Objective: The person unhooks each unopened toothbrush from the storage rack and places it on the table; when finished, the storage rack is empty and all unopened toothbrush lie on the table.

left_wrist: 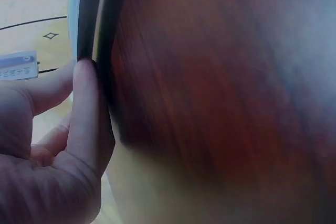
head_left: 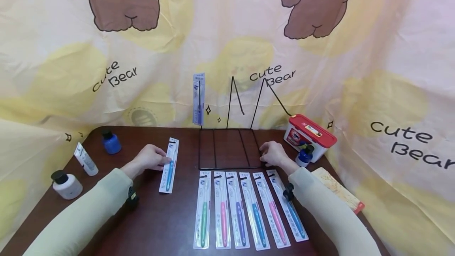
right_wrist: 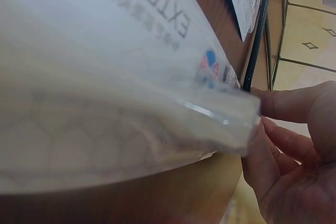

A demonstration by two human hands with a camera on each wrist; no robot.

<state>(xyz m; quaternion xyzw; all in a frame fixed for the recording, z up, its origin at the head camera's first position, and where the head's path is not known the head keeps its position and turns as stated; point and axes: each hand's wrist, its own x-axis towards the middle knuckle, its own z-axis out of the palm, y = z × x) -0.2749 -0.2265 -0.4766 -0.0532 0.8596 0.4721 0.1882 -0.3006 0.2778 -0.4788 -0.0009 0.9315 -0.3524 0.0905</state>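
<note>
In the head view my left hand [head_left: 153, 158] pinches a packaged blue toothbrush [head_left: 169, 175] by its edge, left of the black wire rack [head_left: 234, 168]. The left wrist view shows its thumb and fingers [left_wrist: 86, 114] on the pack's edge. My right hand [head_left: 273, 153] is at the rack's right side; in the right wrist view its thumb and fingers [right_wrist: 286, 104] pinch the wire near the front corner. A packaged purple toothbrush [head_left: 198, 100] hangs on the rack's left prong. Several packaged toothbrushes [head_left: 224, 212] lie in a row in front of the rack.
On the right stand a red-lidded tub [head_left: 309, 133] and a dark blue bottle [head_left: 304, 156], with a flat beige pack [head_left: 335, 187] nearer. At the left are a blue bottle [head_left: 111, 143], a white tube [head_left: 86, 159] and a black-capped white bottle [head_left: 67, 186]. A printed curtain hangs behind.
</note>
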